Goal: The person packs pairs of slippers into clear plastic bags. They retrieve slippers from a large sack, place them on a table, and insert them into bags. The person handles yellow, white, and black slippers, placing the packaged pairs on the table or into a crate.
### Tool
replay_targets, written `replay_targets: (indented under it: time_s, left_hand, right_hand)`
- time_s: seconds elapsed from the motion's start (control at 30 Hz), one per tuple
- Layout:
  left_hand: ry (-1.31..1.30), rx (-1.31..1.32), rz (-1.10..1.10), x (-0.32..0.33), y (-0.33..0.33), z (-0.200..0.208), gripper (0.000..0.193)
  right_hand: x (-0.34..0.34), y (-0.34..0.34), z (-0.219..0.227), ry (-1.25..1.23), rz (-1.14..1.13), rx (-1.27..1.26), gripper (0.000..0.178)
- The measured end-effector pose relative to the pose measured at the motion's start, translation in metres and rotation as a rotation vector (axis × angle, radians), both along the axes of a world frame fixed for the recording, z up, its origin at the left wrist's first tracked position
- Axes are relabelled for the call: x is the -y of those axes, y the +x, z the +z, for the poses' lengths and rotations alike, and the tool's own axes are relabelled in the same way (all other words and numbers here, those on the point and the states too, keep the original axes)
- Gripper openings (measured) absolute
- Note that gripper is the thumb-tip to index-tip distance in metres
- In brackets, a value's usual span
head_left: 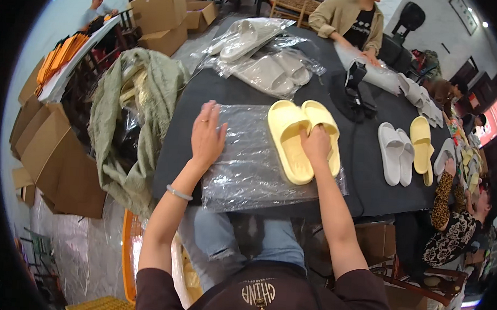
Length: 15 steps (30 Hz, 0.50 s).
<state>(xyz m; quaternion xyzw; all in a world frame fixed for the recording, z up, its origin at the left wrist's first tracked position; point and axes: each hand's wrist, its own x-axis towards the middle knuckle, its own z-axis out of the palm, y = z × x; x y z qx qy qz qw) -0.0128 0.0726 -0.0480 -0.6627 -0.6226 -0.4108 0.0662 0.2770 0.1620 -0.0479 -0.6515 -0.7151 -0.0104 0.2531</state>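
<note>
Yellow slippers (303,139) in right hand (315,145) grip, fingers closed; left hand (207,135) flat, spread, on plastic bag (248,166).

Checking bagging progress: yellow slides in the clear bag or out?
Out. The yellow slides lie on top of the flat clear bag, right hand on them, left hand pressing the bag.

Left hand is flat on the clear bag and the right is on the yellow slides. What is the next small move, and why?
Probably lift the bag's edge near the slides to open it. The left hand lies flat on the clear plastic bag, which looks closed and flat on the dark table. The right hand grips the pair of yellow slides, which rests on top of the bag, not inside it.
</note>
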Motion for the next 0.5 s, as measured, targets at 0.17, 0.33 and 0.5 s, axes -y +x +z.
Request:
replay_targets:
  time_s: [0.17, 0.33, 0.5]
  left_hand:
    - [-0.659, -0.202, -0.483, 0.045, -0.004, 0.033, 0.051]
    - [-0.774, -0.243, -0.533, 0.075, -0.030, 0.034, 0.091]
    - [-0.813, -0.375, -0.578, 0.076, -0.025, 0.033, 0.127]
  right_hand:
    - [0.000, 0.003, 0.006, -0.069, -0.009, 0.019, 0.044]
    - [-0.001, 0.000, 0.054, -0.217, -0.021, -0.079, 0.041]
    - [0.060, -0.054, 0.097, -0.179, 0.202, -0.171, 0.030]
